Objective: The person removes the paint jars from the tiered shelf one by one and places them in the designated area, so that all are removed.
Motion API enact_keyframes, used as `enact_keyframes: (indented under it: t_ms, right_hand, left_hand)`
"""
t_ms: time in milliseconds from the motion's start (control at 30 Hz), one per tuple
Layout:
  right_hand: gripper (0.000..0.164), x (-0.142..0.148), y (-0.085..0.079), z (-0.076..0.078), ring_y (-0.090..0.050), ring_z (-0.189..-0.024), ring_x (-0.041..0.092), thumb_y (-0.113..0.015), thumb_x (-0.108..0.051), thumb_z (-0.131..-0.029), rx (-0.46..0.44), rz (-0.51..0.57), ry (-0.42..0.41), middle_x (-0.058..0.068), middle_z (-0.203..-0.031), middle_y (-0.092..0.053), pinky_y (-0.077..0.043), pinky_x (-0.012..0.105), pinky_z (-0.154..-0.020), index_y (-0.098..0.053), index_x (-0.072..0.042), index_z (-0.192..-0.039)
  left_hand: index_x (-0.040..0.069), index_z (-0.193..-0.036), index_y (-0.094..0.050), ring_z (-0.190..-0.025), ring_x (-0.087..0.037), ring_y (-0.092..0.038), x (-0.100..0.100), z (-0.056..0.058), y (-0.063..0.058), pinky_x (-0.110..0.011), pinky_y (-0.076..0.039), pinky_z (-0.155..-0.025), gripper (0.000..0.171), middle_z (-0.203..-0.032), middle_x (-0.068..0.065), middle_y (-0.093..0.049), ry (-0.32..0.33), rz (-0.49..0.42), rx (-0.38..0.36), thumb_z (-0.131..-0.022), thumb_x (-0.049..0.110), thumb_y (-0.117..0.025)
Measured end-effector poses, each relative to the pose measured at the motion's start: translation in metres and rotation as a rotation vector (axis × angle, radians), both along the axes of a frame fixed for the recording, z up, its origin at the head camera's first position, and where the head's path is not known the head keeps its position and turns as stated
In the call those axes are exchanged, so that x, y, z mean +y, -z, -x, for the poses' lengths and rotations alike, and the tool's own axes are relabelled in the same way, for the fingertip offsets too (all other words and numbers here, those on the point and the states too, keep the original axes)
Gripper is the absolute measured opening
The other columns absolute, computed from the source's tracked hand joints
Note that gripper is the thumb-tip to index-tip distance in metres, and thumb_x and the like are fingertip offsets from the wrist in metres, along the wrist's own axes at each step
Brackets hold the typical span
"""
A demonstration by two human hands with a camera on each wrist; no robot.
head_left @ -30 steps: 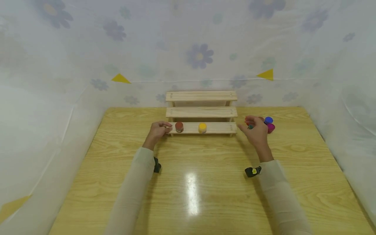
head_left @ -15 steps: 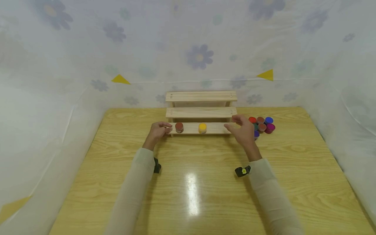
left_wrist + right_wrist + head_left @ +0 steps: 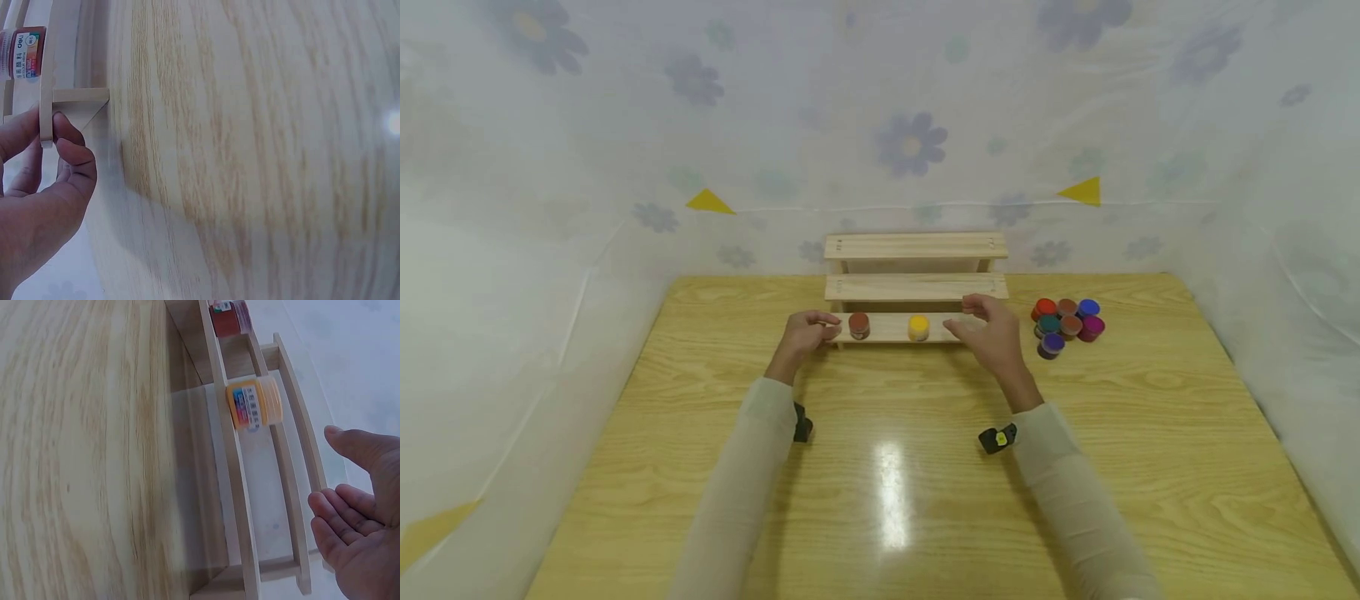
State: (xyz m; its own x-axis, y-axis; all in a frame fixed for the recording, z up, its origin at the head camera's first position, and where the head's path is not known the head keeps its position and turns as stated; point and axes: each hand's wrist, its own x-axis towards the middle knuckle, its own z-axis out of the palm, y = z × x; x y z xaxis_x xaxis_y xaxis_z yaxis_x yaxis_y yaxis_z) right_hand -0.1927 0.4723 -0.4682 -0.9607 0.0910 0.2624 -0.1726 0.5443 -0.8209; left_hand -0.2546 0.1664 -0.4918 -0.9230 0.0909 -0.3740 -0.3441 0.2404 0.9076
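A three-tier wooden step shelf (image 3: 916, 287) stands at the back of the table. On its lowest step sit a jar of brown paint (image 3: 859, 326) and a jar of yellow paint (image 3: 918, 327), apart from each other. My left hand (image 3: 805, 335) pinches the left end of that lowest step, and the left wrist view shows the board's edge (image 3: 47, 94) between finger and thumb. My right hand (image 3: 996, 337) hovers over the right part of the same step, just right of the yellow jar. Its fingers are relaxed and nothing is between them, as the right wrist view shows.
To the right of the shelf several paint jars stand clustered, among them a red one (image 3: 1043, 309), a blue one (image 3: 1088, 308), a magenta one (image 3: 1091, 327) and a purple one (image 3: 1052, 346). A flower-patterned curtain (image 3: 775, 167) rises behind the table.
My right hand has moved left from above the jar cluster to over the lowest step near the yellow jar, uncovering the cluster. My left hand and both jars on the step stay put.
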Motion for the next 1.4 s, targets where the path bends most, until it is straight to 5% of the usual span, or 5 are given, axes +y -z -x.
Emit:
enact_keyframes:
  t_ms: [400,1400]
  right_hand:
    - [0.050,-0.023,0.000,0.000,-0.058,-0.108,0.032,-0.078,-0.030,-0.079,-0.041,0.047,-0.030,0.019,-0.115,-0.063,-0.044,0.048,-0.097,-0.060,-0.004,-0.118]
    - [0.045,-0.042,0.017,0.009,-0.063,-0.100,0.030,-0.078,-0.029,-0.078,-0.147,-0.064,-0.077,0.014,-0.108,-0.067,-0.050,0.044,-0.090,-0.063,-0.003,-0.111]
  left_hand:
    - [0.003,-0.106,-0.066,-0.067,-0.016,-0.045,0.000,0.000,0.000,-0.031,-0.041,-0.064,0.019,-0.081,0.003,-0.060,-0.001,0.011,-0.006,-0.090,0.011,-0.064]
    - [0.005,-0.104,-0.067,-0.076,-0.014,-0.055,-0.001,0.001,0.003,-0.031,-0.048,-0.070,0.017,-0.091,-0.001,-0.062,-0.007,0.029,-0.006,-0.089,0.012,-0.066]
